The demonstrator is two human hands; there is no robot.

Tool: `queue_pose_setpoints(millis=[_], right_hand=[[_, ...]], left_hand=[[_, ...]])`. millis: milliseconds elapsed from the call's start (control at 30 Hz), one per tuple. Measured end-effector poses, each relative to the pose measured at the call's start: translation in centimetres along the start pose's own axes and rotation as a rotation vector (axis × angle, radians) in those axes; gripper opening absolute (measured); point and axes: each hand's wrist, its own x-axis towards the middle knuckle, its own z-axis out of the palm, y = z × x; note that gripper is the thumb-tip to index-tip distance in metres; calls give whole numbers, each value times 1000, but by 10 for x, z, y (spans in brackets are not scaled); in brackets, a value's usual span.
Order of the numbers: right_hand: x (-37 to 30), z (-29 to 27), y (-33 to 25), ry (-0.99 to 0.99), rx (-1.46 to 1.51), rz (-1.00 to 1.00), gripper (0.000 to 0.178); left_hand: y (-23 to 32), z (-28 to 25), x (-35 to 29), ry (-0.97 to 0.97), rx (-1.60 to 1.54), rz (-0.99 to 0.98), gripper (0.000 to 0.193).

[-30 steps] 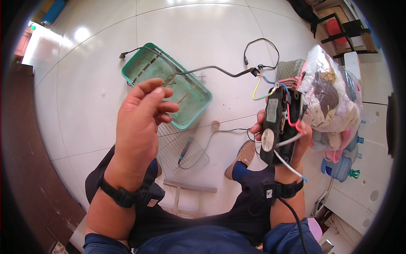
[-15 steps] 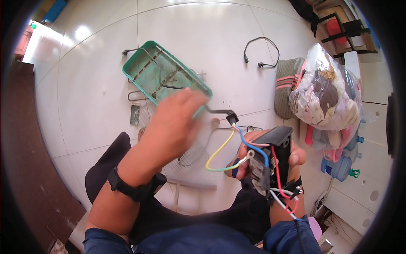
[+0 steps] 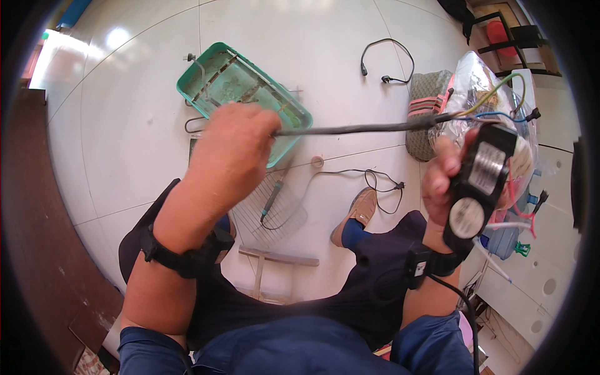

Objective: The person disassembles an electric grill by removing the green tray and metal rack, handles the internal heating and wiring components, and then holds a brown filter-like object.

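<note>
White floor tiles fill my view. I see the left hand [image 3: 228,147] fisted around a grey cable [image 3: 356,129] stretched rightward to the black box [image 3: 478,181], which the right hand [image 3: 440,187] grips. Behind lie a green tray [image 3: 206,78] and bag [image 3: 475,81].

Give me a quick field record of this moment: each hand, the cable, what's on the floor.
left hand: closed around the grey cable
right hand: holds a black box-shaped device
grey cable: stretched taut between the hands, coloured wires fanning out at the device end
floor: green plastic tray, wire rack with a soldering iron, black cord
by right hand: clear bag of items
</note>
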Motion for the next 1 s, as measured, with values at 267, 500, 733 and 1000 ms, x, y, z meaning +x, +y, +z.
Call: queue_pose_setpoints(millis=[267, 500, 733, 1000], right_hand=[[-17, 3, -33, 191, -52, -149, 76], [-14, -8, -19, 429, 37, -92, 72], [1, 2, 9, 553, -68, -4, 86], [12, 7, 24, 555, -217, 204, 92]], left_hand=[[-27, -32, 3, 261, 82, -231, 11], [-32, -57, 5, 663, -30, -135, 13], [-21, -58, 5, 728, -281, 17, 20], [17, -38, 16, 281, -276, 49, 30]])
